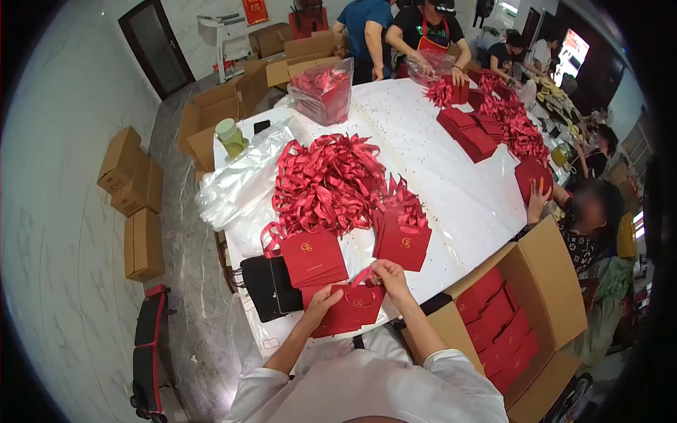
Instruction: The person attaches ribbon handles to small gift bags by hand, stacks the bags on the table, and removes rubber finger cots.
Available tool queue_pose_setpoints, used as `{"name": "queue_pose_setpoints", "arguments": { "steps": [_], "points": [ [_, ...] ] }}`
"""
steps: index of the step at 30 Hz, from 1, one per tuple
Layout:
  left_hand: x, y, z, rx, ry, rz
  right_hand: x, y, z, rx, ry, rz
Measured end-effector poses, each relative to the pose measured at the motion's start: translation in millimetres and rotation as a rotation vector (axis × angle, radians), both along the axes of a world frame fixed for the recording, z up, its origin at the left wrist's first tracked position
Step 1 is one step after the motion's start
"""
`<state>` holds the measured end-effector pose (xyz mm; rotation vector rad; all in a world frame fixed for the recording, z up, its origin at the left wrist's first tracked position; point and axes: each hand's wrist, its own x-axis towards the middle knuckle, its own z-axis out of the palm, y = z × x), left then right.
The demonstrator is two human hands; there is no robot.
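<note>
At the table's near edge, my left hand is closed on the left side of a red paper gift bag with a gold logo. My right hand pinches a red ribbon at the bag's upper edge. A ribbon loop crosses the bag's front below those fingers. Just beyond my left hand lies a fanned stack of red gift bags. Another stack of red bags, with ribbons on it, sits beyond my right hand. Behind both stacks rises a big heap of red ribbons.
An open carton full of red bags stands at my right. Black pouches and clear plastic bags lie at the left, near a green-lidded bottle. Co-workers work across the white table; another person sits at right.
</note>
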<state>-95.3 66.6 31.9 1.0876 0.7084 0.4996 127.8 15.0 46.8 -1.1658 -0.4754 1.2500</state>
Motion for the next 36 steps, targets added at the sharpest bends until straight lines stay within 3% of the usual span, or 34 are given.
{"name": "queue_pose_setpoints", "arguments": {
  "steps": [2, 6, 8, 10, 12, 14, 15, 17, 20, 22, 24, 27, 31, 34, 36],
  "points": [
    [-12.4, 3.5, 21.3, -0.173, -0.011, -0.152, 3.8, -2.1, 0.7, -0.038, 0.009, -0.056],
    [-23.2, 1.4, 19.2, -0.137, -0.131, -0.184, 5.7, -4.3, 3.3, -0.079, 0.201, -0.172],
    [-23.9, -3.3, 33.7, -0.284, -0.431, -0.069, 6.4, -5.5, 1.3, -0.101, 0.258, -0.201],
    [-24.3, -10.0, 22.5, -0.325, -0.454, -0.024, 9.2, -4.3, -3.0, -0.148, 0.481, -0.24],
    [-22.0, -19.3, 12.1, -0.371, -0.473, 0.023, 7.0, -1.4, -7.2, -0.145, 0.516, -0.256],
    [-13.9, -32.8, 2.8, -0.083, 0.11, 0.094, 5.3, -0.1, -10.2, -0.152, 0.554, -0.274],
    [-3.4, -42.9, 21.9, -0.072, 0.106, 0.195, 5.2, 1.3, -9.8, -0.167, 0.491, -0.276],
    [3.8, -52.3, 13.1, 0.091, 0.12, 0.284, 1.2, 5.9, -8.2, -0.165, 0.383, -0.36],
    [1.6, -60.3, 20.3, 0.238, 0.067, 0.309, 17.7, 7.1, -12.4, -0.125, 0.226, -0.393],
    [-4.0, -63.8, 22.8, 0.185, 0.188, 0.26, 28.5, 2.8, -6.8, -0.067, 0.137, -0.344],
    [-5.4, -68.6, 33.3, 0.347, 0.069, 0.303, 23.0, 1.2, -2.5, -0.068, 0.122, -0.345],
    [-17.2, -68.5, 38.0, 0.307, 0.182, 0.261, 16.7, -0.1, -0.7, -0.087, 0.098, -0.341],
    [-32.7, -60.3, 49.3, 0.393, 0.141, 0.287, -0.2, -0.4, -18.3, -0.198, 0.005, -0.153],
    [-41.5, -50.8, 72.3, 0.485, 0.233, 0.227, -2.3, 10.7, -39.8, -0.142, -0.121, -0.063],
    [-39.5, -45.4, 91.6, 0.772, 0.29, 0.189, 4.9, 25.1, -69.5, -0.045, -0.333, -0.018]
  ]
}}
